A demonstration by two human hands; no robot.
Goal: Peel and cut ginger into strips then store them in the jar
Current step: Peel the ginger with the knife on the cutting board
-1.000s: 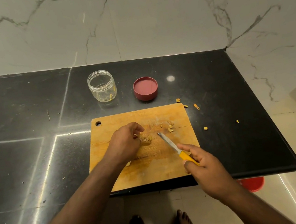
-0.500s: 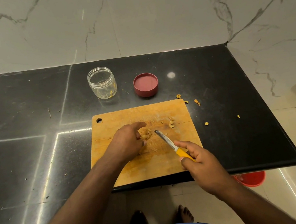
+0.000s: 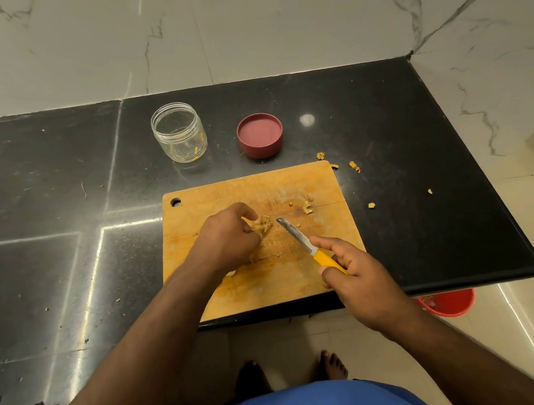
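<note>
Nearest me, my right hand [image 3: 355,269] curls around the yellow handle of a small knife [image 3: 303,243], forefinger laid along the top; my palm covers the handle's end. The blade points away and to the left, its tip just beside the ginger [image 3: 263,223] but, as far as I can tell, not touching it. My left hand [image 3: 226,239] sits knuckles-up at the middle of the wooden cutting board [image 3: 237,293], fingertips curled and pinching the ginger against the board; the hand hides most of the piece, so I cannot make out its shape or how much is peeled. A few pale scraps [image 3: 308,206] lie toward the board's far right corner, and smaller bits [image 3: 354,166] are scattered on the black countertop [image 3: 404,133] beyond that corner. Farther back, near the counter's far edge, an open clear jar [image 3: 179,132] stands upright with something small and yellow at its bottom, too small to identify. Its red lid [image 3: 260,135] rests well apart to the right.
</note>
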